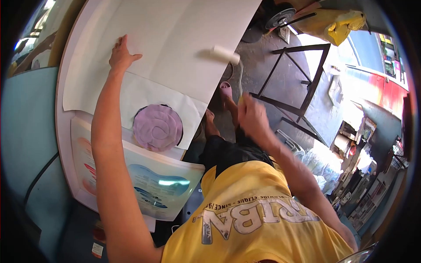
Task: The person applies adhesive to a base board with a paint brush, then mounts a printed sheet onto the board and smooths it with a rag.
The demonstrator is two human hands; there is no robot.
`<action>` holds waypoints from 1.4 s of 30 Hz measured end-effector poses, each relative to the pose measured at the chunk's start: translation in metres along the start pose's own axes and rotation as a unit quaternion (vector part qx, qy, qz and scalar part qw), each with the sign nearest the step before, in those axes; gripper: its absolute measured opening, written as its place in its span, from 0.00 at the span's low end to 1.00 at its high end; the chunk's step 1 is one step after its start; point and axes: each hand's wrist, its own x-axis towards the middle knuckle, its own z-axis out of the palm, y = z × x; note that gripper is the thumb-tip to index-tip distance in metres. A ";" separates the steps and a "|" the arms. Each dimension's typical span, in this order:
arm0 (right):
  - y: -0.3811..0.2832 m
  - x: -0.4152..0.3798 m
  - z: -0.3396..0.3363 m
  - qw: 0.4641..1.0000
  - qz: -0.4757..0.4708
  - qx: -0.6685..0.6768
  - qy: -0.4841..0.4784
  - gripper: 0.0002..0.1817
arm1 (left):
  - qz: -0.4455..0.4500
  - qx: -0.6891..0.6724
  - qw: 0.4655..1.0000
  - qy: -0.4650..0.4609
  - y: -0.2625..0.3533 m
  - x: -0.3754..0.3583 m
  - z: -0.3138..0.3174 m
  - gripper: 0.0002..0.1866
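My left hand (pixel 123 56) lies with fingers spread on a large white sheet (pixel 162 35) that covers the tabletop. In my right hand (pixel 254 117) is the handle of a paint roller (pixel 226 55), the fingers wrapped round it. The roller's white sleeve hangs over the right edge of the sheet, at the end of a bent metal rod. Nearer to me, a round purple cloth pad (pixel 153 125) with gathered folds sits on a smaller white sheet (pixel 127 92), just right of my left forearm.
A glossy printed panel (pixel 175 190) leans at the table's near end. Beyond the table's right edge are a dark metal frame (pixel 307 105), a fan (pixel 280 16) and a yellow bag (pixel 344 26). My feet in pink slippers (pixel 226 90) stand on the floor beside the table.
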 end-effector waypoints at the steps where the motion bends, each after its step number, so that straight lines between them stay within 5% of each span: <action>1: 0.001 0.034 -0.007 0.998 0.028 -0.031 -0.039 0.10 | -0.003 -0.001 1.000 -0.003 0.001 0.000 -0.002 0.60; 3: 0.000 0.090 -0.018 0.990 0.115 0.010 -0.076 0.10 | -0.008 -0.001 1.000 -0.008 0.000 -0.001 -0.006 0.60; 7: 0.005 0.035 0.003 0.998 0.009 -0.061 -0.031 0.10 | -0.004 -0.005 1.000 -0.003 0.001 0.000 -0.006 0.60; 9: -0.014 -0.025 -0.003 0.996 0.006 0.052 -0.070 0.08 | -0.004 -0.004 1.000 -0.001 0.000 -0.003 -0.006 0.60; 10: -0.021 -0.049 -0.014 0.979 0.086 0.038 -0.178 0.15 | -0.005 -0.003 1.000 -0.001 0.001 -0.003 -0.007 0.60; 14: -0.033 -0.064 -0.069 0.958 0.130 0.074 -0.246 0.17 | 0.007 -0.015 1.000 0.020 -0.005 0.002 0.002 0.60; 18: 0.026 -0.018 -0.126 0.981 -0.061 -0.029 -0.180 0.19 | 0.009 -0.028 0.999 0.027 -0.003 -0.003 0.002 0.61; 19: 0.043 0.007 -0.145 0.976 0.015 -0.068 -0.206 0.19 | -0.003 -0.021 1.000 0.022 0.004 -0.006 -0.006 0.61; 22: 0.104 0.104 -0.192 0.968 -0.134 -0.156 -0.143 0.17 | -0.005 -0.011 0.999 0.030 -0.002 0.001 0.003 0.62; 24: 0.090 0.165 -0.209 0.907 -0.362 -0.200 -0.078 0.14 | -0.002 -0.012 0.999 0.043 -0.009 0.008 0.016 0.61; 26: 0.067 0.214 -0.217 0.881 -0.353 -0.288 -0.132 0.13 | -0.003 -0.016 0.998 0.057 -0.010 0.009 0.020 0.60; 34: -0.018 0.345 -0.120 0.655 -0.631 -0.332 -0.252 0.09 | -0.016 -0.063 0.998 0.009 -0.001 -0.001 -0.001 0.67; 37: -0.047 0.356 -0.085 0.620 -0.626 -0.322 -0.347 0.11 | -0.020 -0.068 0.997 0.004 0.000 -0.006 -0.008 0.66; 42: -0.076 0.300 -0.026 0.549 -0.719 -0.279 -0.323 0.14 | -0.028 -0.077 0.997 -0.005 0.003 -0.010 -0.008 0.65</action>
